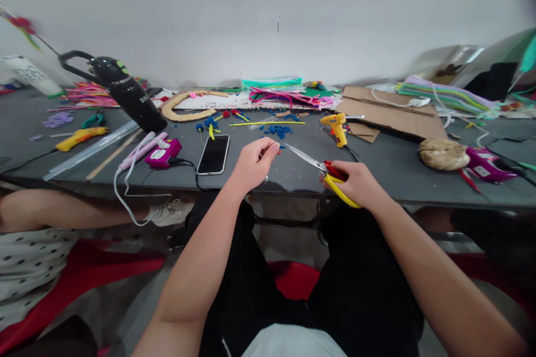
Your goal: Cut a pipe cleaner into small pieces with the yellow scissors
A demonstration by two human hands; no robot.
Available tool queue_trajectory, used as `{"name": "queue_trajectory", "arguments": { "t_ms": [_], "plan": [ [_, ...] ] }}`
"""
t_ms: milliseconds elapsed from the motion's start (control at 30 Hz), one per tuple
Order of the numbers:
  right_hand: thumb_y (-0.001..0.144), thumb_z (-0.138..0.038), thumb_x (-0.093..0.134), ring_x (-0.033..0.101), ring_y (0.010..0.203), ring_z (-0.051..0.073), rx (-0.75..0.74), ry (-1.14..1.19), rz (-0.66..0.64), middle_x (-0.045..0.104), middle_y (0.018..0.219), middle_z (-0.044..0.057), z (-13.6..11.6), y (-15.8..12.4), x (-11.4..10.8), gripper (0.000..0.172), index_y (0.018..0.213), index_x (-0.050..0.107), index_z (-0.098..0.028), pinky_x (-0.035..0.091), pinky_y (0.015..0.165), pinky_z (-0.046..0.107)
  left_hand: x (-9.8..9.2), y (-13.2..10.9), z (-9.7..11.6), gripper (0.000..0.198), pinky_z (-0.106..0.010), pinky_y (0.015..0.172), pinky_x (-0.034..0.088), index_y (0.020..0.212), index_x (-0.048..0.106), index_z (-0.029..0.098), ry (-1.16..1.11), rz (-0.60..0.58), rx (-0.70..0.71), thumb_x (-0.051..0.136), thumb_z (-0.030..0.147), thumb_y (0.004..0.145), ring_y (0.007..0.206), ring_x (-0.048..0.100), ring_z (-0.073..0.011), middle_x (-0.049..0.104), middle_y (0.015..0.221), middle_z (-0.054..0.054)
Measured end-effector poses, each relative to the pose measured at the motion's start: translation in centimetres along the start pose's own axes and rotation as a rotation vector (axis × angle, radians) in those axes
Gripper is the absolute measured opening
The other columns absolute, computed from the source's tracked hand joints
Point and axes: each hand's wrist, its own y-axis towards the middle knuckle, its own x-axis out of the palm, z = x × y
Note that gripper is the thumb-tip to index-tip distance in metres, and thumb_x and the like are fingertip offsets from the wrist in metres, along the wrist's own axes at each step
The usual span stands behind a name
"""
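Note:
My right hand (350, 178) is wrapped round the handles of a pair of scissors (307, 157) with yellow and red grips. Their blades point left, toward my other hand. In a pinch, my left hand (257, 163) holds a short blue piece (282, 146), probably a pipe cleaner, its end just at the blade tips. Most of that piece is hidden by the fingers. Behind the hands lies a pile of small blue cut pieces (278, 130) on the grey table (268, 174). A yellow-green pipe cleaner (268, 123) lies just beyond the pile.
A yellow glue gun (336, 128) stands behind the scissors, with cardboard (389, 110) to its right. On the left are a phone (213, 154), a purple power strip (164, 153) and a black bottle (134, 97). Another person's leg (75, 209) is at far left.

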Motion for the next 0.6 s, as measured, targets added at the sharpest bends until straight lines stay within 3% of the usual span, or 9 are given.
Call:
{"name": "queue_trajectory", "arguments": {
  "t_ms": [600],
  "plan": [
    [0.077,-0.043,0.065,0.033,0.058,0.011,-0.045,0.003,-0.018,0.04,0.059,-0.004,0.23,0.05,0.03,0.033,0.064,0.046,-0.019,0.028,0.053,0.025,0.0,-0.05,0.15,0.034,-0.025,0.052,0.031,0.082,0.064,0.016,-0.012,-0.017,0.005,0.05,0.044,0.095,0.057,0.04,-0.0112,0.049,0.063,0.0]
  ]
}}
